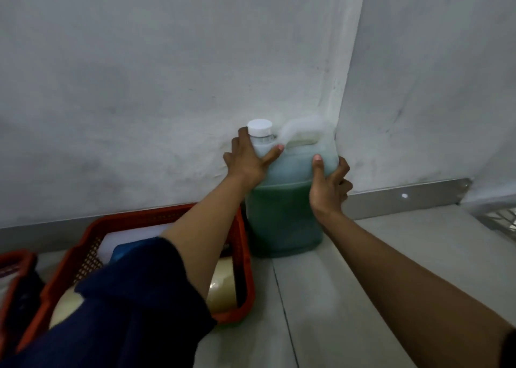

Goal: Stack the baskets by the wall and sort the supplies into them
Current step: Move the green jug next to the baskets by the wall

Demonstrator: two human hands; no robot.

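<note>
My left hand [245, 159] is wrapped round the neck of the jug [284, 200], at 11 o'clock just under the white cap [260, 127]. Right hand [329, 183] clamps its shoulder at 2. Two-handed, probably because the green liquid makes it heavy. Jug stands in the wall corner; red basket [240, 256] touches it at 8, with supplies inside.
</note>
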